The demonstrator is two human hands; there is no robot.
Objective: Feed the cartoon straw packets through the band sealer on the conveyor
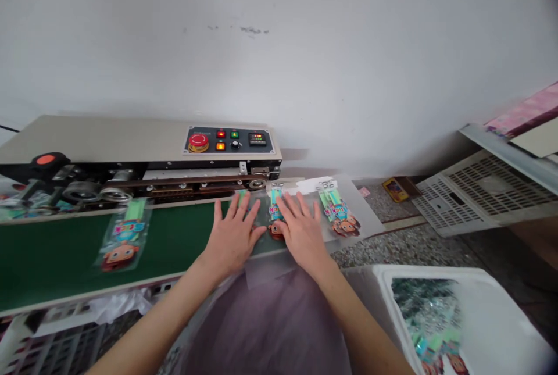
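Observation:
My left hand [233, 236] lies flat with its fingers spread at the right end of the green belt, over a clear-bagged packet that it mostly hides. Beside it, my right hand [304, 234] is also spread flat, its fingers and thumb over the edge of another bagged packet [275, 203] with a cartoon face. Right of that hand, a few overlapping cartoon packets [337, 212] rest on a pale sheet [364, 218]. Farther left, one bagged packet [124, 235] lies by itself on the green belt [174, 238].
Behind the belt stands a sealing machine [131, 136] with a red stop button [198, 141] and lit switches. A white foam box [383, 276] at lower right holds more bagged packets. A tilted plastic crate [462, 195] and a small yellow box [396, 189] are at the right.

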